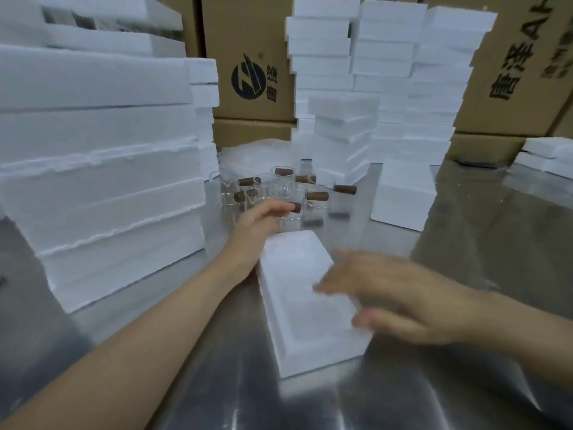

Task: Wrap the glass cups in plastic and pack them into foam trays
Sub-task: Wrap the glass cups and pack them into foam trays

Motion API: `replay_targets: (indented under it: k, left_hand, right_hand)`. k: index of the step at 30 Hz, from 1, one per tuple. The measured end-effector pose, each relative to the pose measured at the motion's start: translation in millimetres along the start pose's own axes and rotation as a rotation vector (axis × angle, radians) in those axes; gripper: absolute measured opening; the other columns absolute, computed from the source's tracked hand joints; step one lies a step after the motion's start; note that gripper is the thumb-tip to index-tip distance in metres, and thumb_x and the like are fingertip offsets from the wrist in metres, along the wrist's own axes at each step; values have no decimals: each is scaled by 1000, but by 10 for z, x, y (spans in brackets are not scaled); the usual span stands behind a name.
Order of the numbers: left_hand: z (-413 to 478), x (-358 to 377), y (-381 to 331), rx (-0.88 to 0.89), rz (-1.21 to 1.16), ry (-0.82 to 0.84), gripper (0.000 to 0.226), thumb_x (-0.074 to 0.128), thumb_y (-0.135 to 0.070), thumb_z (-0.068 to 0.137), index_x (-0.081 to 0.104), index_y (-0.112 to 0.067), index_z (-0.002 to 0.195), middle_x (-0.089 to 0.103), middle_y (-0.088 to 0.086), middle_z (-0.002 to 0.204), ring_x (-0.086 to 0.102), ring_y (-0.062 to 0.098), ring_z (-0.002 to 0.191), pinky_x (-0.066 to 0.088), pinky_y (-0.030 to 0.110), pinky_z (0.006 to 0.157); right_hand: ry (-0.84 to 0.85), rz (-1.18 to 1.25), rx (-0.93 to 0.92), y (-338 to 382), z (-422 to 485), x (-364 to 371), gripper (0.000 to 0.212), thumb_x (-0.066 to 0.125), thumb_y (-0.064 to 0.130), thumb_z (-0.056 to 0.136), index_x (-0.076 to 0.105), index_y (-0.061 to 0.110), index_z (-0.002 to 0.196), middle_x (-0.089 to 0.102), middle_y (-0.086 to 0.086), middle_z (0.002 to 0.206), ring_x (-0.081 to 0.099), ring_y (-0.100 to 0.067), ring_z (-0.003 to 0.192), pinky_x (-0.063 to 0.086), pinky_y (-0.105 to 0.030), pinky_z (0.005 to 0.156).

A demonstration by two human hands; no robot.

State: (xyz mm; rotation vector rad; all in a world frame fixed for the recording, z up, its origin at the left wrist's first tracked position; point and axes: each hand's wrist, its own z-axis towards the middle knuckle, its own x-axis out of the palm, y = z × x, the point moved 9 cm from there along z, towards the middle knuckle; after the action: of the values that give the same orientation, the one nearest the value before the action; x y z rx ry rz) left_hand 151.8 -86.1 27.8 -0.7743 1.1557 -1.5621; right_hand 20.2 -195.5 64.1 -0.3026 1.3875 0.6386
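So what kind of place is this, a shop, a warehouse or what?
Most likely a packing station in a warehouse or factory: tall stacks of white foam trays on a steel table, printed cardboard cartons behind them, and a batch of identical glass cups with wooden handles.

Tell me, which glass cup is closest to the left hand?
The front cup of the cluster, nearest the foam tray: its brown handle meets the left hand; the other cups stand farther back.

A steel counter (496,228) with a dull reflective sheen fills the foreground. Behind its far edge stand stacked brown cardboard boxes (248,32), one printed with a dark round logo (249,76).
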Motion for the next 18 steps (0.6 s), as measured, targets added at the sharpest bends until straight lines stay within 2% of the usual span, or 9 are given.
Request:
replay_targets:
  k: [1, 2, 4, 5, 8, 11, 14, 16, 18]
  left_hand:
    - [11, 24, 27, -22, 0, 33, 40, 46, -7, 64, 68, -22, 94, 68, -8, 102, 59, 2, 99, 44, 9, 76]
    - [22, 43, 53, -44, -5, 63, 46, 43, -7, 57, 68, -19, 94, 67, -4, 102, 60, 5, 98, 45, 13, 77]
    - [37, 77, 102, -78, -29, 120, 53, 40, -7, 51, 68, -14, 95, 68, -1, 101, 61, 11, 98, 47, 21, 86]
    - [39, 89, 106, -80, -32, 142, 54, 40, -7, 50, 68, -14, 95, 68, -2, 100, 62, 12, 99, 49, 22, 88]
    - [54, 78, 118, -76, -33, 151, 52, 42, -5, 50, 69, -15, 94, 70, -3, 97, 64, 9, 96, 49, 16, 82]
    - [64, 56, 155, -93, -53, 138, 52, 43, -5, 50, 69, -12, 94, 70, 0, 94, 65, 8, 93, 49, 16, 78]
    - [67, 56, 178, -116, -80, 134, 50, 42, -7, 52, 70, -10, 92, 70, 6, 90, 65, 11, 89, 47, 21, 77]
    - [72, 77, 168, -108, -86, 147, 49, 41, -7, 52, 69, -8, 92, 70, 6, 93, 65, 11, 88, 47, 20, 76]
    - [71, 106, 160, -90, -73, 174, 50, 41, -7, 50, 68, -6, 92, 70, 5, 95, 64, 10, 89, 47, 19, 77]
  right_hand:
    - [-133, 89, 64, -125, 111, -191, 42, 45, 34, 100, 50, 10, 135, 56, -5, 132, 50, -13, 121, 34, -18, 104]
    - [-324, 136, 3, -188, 234, -436, 36, 49, 23, 99, 53, 9, 131, 58, -6, 128, 51, -11, 119, 37, -17, 101]
    - [-607, 17, -22, -471, 541, -873, 35, 49, 17, 98, 51, 11, 133, 49, -9, 134, 44, -12, 125, 36, -23, 105]
    - [-633, -53, 71, -762, 743, -1006, 41, 49, 19, 99, 45, 12, 139, 39, -12, 143, 36, -17, 133, 33, -30, 109]
    - [-547, -353, 395, -1607, 1326, -1251, 67, 53, 30, 97, 19, 13, 152, 5, -16, 159, 6, -32, 146, 15, -50, 118]
    - [-415, -452, 598, -2210, 1674, -1318, 83, 54, 47, 93, 6, 19, 153, -6, -9, 161, -9, -31, 147, -1, -59, 115]
    - [-337, -401, 705, -2559, 1800, -1245, 84, 57, 53, 88, 14, 19, 152, 13, -8, 158, 3, -31, 146, 3, -63, 113]
    - [-372, -357, 707, -2630, 1827, -1208, 76, 62, 45, 87, 25, 17, 147, 27, -12, 149, 23, -33, 139, 16, -62, 110]
    - [-465, -298, 680, -2644, 1794, -1230, 65, 64, 34, 87, 34, 14, 142, 35, -13, 142, 36, -34, 129, 33, -53, 100]
